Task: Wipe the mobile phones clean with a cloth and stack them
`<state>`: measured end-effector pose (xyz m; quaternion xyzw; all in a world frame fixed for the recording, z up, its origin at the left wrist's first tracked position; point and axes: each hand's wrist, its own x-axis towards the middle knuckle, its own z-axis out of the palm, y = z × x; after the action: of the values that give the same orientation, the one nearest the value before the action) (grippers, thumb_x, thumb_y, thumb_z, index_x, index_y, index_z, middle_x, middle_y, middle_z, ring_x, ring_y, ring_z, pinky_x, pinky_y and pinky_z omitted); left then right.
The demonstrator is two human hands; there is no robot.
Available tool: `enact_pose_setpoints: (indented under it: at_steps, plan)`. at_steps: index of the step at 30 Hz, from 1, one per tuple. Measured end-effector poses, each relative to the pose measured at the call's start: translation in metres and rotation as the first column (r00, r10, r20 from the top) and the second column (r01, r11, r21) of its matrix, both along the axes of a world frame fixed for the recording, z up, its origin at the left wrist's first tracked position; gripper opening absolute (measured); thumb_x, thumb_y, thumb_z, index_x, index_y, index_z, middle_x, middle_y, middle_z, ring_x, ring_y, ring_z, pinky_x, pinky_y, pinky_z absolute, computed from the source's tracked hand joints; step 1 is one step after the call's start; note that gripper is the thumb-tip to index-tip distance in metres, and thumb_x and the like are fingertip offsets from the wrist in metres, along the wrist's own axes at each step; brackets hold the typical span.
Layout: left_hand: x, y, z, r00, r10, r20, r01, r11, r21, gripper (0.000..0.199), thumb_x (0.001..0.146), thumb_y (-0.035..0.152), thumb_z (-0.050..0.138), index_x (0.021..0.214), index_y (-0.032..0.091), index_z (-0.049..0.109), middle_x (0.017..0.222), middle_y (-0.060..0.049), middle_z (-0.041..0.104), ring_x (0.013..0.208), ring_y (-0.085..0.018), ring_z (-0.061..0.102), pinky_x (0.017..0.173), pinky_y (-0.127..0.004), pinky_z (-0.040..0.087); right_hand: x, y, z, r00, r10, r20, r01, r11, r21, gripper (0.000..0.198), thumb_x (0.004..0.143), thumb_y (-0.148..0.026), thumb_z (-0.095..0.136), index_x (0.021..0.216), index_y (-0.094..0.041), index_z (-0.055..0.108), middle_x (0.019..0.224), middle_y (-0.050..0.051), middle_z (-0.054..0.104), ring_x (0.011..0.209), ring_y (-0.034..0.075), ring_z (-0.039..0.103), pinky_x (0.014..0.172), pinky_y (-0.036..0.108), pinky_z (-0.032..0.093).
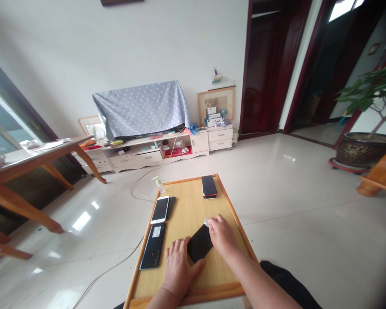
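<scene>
1. Pale glossy floor tiles surround a low wooden table (193, 210) with a raised rim, and the person works at its near end.
2. On this table, near the middle, lies a black phone (199, 245), flat and turned at an angle.
3. The left hand (179, 266) lies flat with fingers spread, pressing on the lower left edge of the black phone.
4. The right hand (223, 235) rests on the upper right corner of the phone, fingers curled together around a small white thing (207, 222); what it is I cannot tell.
5. To the left lies a dark phone with a label (153, 246), close to the table rim.
6. Farther away is a white phone (160, 209), partly on top of another dark one.
7. At the far edge is a phone with a red side (209, 186).
8. A small clear bottle (159, 183) stands at the far left corner.
9. A white cable (116, 266) runs over the floor.
</scene>
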<state>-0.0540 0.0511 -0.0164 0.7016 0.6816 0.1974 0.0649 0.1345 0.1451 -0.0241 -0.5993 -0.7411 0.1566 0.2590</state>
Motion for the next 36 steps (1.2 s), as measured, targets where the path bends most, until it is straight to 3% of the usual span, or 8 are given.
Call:
enact_pose_setpoints:
  at_steps: [4, 9, 13, 16, 23, 30, 33, 36]
  plan:
    - [-0.002, -0.002, 0.004, 1.000, -0.005, 0.004, 0.005, 0.999, -0.032, 0.066, 0.075, 0.048, 0.068, 0.133, 0.021, 0.052, 0.125, -0.010, 0.061, 0.119, -0.030, 0.051, 0.104, -0.043, 0.035, -0.001, -0.009, 0.005, 0.998, 0.008, 0.061, -0.009, 1.000, 0.019, 0.031, 0.094, -0.016, 0.045, 0.107, -0.024, 0.071, 0.112, 0.008, 0.065, 0.102, 0.021, 0.059, 0.087, 0.027, 0.044]
    - [-0.010, -0.014, 0.017, 0.999, -0.025, -0.033, 0.022, 0.995, -0.095, 0.075, 0.072, 0.047, 0.071, 0.139, 0.021, 0.047, 0.130, -0.011, 0.061, 0.122, -0.030, 0.051, 0.106, -0.042, 0.033, -0.005, -0.039, 0.020, 0.983, 0.065, 0.172, -0.071, 0.997, 0.027, 0.037, 0.098, -0.025, 0.041, 0.124, -0.023, 0.067, 0.126, 0.009, 0.065, 0.117, 0.027, 0.053, 0.101, 0.037, 0.039]
    - [-0.022, -0.037, 0.022, 0.999, -0.004, -0.034, 0.000, 0.995, -0.098, 0.083, 0.072, 0.054, 0.071, 0.143, 0.023, 0.043, 0.137, -0.011, 0.056, 0.130, -0.031, 0.045, 0.108, -0.043, 0.031, -0.011, -0.071, 0.024, 0.970, 0.058, 0.236, -0.055, 0.998, -0.021, 0.048, 0.102, -0.038, 0.034, 0.148, -0.029, 0.046, 0.149, 0.006, 0.051, 0.144, 0.033, 0.028, 0.108, 0.050, 0.032]
    - [-0.029, -0.051, 0.025, 0.998, 0.051, -0.036, -0.055, 0.993, -0.107, 0.082, 0.074, 0.058, 0.068, 0.144, 0.024, 0.044, 0.139, -0.011, 0.054, 0.131, -0.031, 0.044, 0.109, -0.044, 0.030, -0.015, -0.087, 0.022, 0.958, 0.104, 0.269, -0.088, 0.994, -0.070, 0.051, 0.103, -0.044, 0.029, 0.152, -0.034, 0.037, 0.157, 0.002, 0.041, 0.151, 0.032, 0.012, 0.109, 0.055, 0.030]
    - [-0.045, -0.055, 0.037, 1.000, 0.001, -0.014, -0.003, 0.988, -0.155, 0.068, 0.073, 0.055, 0.070, 0.134, 0.029, 0.055, 0.133, -0.009, 0.057, 0.125, -0.031, 0.047, 0.105, -0.043, 0.032, -0.028, -0.100, 0.036, 0.945, 0.153, 0.290, -0.117, 0.984, -0.138, 0.051, 0.105, -0.046, 0.022, 0.150, -0.034, 0.042, 0.157, -0.001, 0.041, 0.153, 0.029, 0.012, 0.119, 0.059, 0.007]
    - [-0.051, -0.057, 0.038, 1.000, 0.012, -0.013, -0.014, 0.984, -0.180, 0.054, 0.078, 0.040, 0.065, 0.130, 0.028, 0.056, 0.132, -0.009, 0.057, 0.123, -0.028, 0.048, 0.105, -0.042, 0.032, -0.066, -0.136, 0.052, 0.875, 0.429, 0.224, -0.413, 0.903, -0.116, 0.052, 0.105, -0.053, 0.018, 0.152, -0.040, 0.035, 0.155, -0.004, 0.044, 0.153, 0.025, 0.009, 0.119, 0.059, -0.008]
    - [-0.052, -0.058, 0.041, 1.000, 0.021, -0.007, -0.022, 0.985, -0.174, 0.060, 0.074, 0.050, 0.067, 0.129, 0.027, 0.057, 0.131, -0.010, 0.056, 0.123, -0.030, 0.048, 0.105, -0.043, 0.032, -0.056, -0.112, 0.055, 0.923, 0.267, 0.278, -0.234, 0.961, -0.145, 0.054, 0.105, -0.051, 0.014, 0.150, -0.037, 0.042, 0.154, -0.002, 0.044, 0.153, 0.027, 0.010, 0.117, 0.063, -0.009]
    - [-0.054, -0.059, 0.041, 1.000, 0.014, -0.006, -0.015, 0.989, -0.150, 0.065, 0.070, 0.054, 0.070, 0.127, 0.025, 0.058, 0.130, -0.010, 0.057, 0.122, -0.032, 0.048, 0.104, -0.043, 0.033, -0.045, -0.085, 0.056, 0.936, 0.121, 0.331, -0.059, 0.980, -0.190, 0.056, 0.105, -0.049, 0.013, 0.149, -0.032, 0.045, 0.156, 0.000, 0.042, 0.153, 0.029, 0.007, 0.116, 0.065, -0.006]
